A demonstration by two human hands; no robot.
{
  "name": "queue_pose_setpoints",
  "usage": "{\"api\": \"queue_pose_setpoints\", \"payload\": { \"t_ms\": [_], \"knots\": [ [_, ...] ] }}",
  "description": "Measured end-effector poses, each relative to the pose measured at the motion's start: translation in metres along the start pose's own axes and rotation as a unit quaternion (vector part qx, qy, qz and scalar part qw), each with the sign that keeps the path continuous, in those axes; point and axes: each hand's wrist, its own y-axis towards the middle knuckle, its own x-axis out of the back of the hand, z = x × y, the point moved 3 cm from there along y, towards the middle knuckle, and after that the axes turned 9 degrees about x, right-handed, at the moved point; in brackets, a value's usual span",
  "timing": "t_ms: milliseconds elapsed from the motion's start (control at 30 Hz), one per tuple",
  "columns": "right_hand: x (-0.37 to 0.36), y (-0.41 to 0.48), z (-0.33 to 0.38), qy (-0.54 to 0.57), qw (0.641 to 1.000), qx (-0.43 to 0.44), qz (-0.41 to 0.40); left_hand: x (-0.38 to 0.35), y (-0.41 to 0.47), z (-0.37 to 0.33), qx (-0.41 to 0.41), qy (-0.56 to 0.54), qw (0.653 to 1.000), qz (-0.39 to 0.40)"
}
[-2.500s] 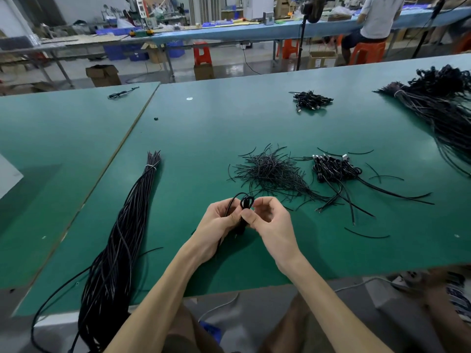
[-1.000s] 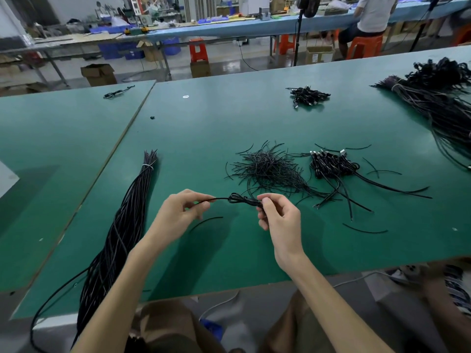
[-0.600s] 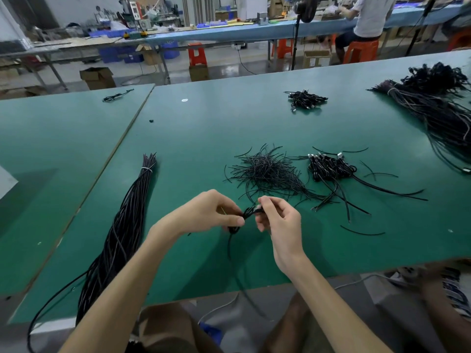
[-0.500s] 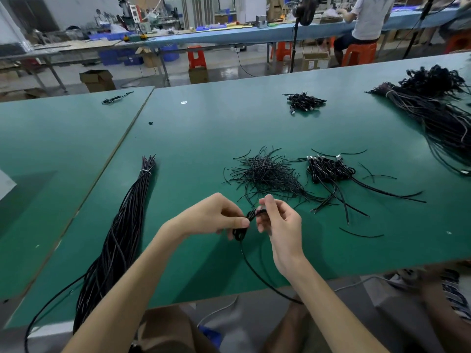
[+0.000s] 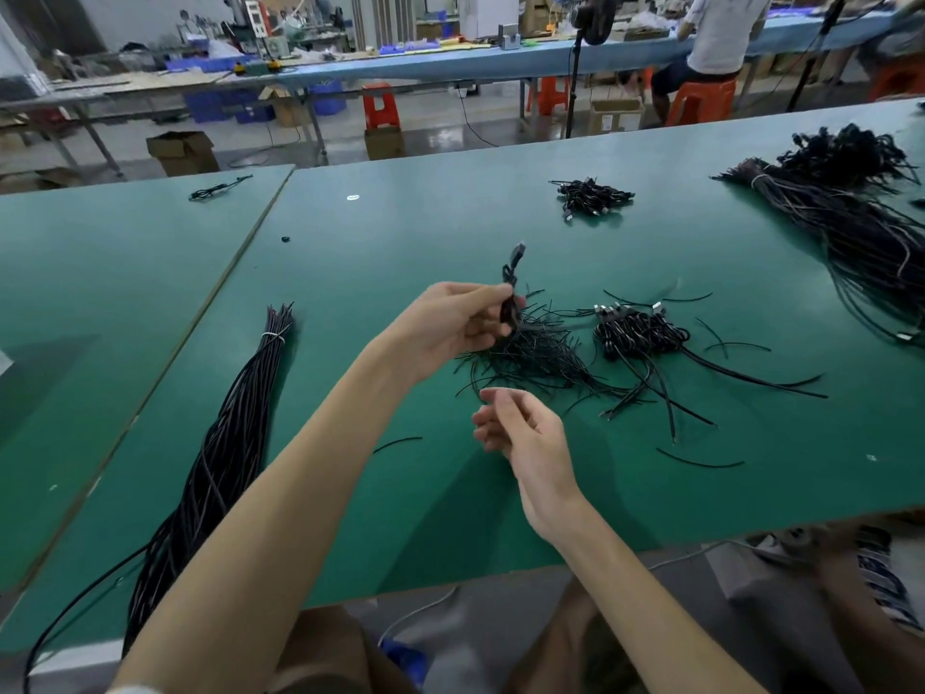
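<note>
- Left hand [image 5: 450, 325] pinches a coiled black cable [image 5: 510, 288], raised above the green table [image 5: 400, 227].
- Right hand [image 5: 525, 438] hangs loosely curled, empty.
- A wire pile [image 5: 535, 355] lies beneath.
- Behind: blue workbench [image 5: 450, 67], orange stool [image 5: 380, 105].

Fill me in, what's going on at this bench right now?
A person works at a green table. Their left hand grips a small coiled black cable, raised above a pile of short black ties. The right hand is free, fingers loosely curled, nearer the table edge. A heap of coiled cables lies right of the ties, and a long cable bundle lies to the left.
</note>
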Motion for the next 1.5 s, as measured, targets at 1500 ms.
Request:
{"api": "queue_pose_setpoints", "payload": {
  "t_ms": [1500],
  "knots": [
    [-0.003,-0.003,0.003,-0.074,0.996,0.047,0.027,0.119,-0.032,0.046,0.152,0.513,0.74,-0.408]
  ]
}}
